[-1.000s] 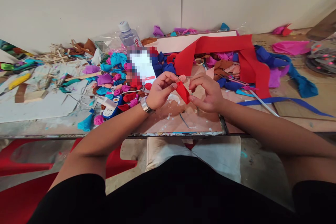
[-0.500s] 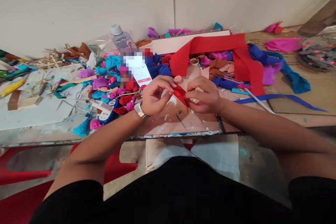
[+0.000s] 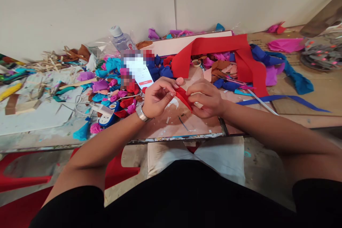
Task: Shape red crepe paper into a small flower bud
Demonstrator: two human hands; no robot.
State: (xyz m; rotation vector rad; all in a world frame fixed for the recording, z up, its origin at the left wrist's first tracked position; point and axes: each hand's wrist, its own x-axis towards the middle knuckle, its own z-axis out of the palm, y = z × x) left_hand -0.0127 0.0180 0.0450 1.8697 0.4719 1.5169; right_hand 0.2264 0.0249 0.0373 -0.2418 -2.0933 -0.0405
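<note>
A small piece of red crepe paper stretches between my two hands above the table. My left hand, with a metal watch at the wrist, pinches its left end between thumb and fingers. At its right side, the curled fingers of my right hand grip the paper. A small pink paper rosette is just beyond my left fingertips. Behind my hands a long red crepe strip lies folded over the pile, near a roll of tape.
Left of my hands are a lit phone, a blue and white power strip with cables, and crumpled coloured paper. A bottle stands behind. A blue strip lies at right, near a grey mesh bundle.
My right fingers have curled in closer over the red piece, which still spans both hands. The whole view has shifted slightly.
</note>
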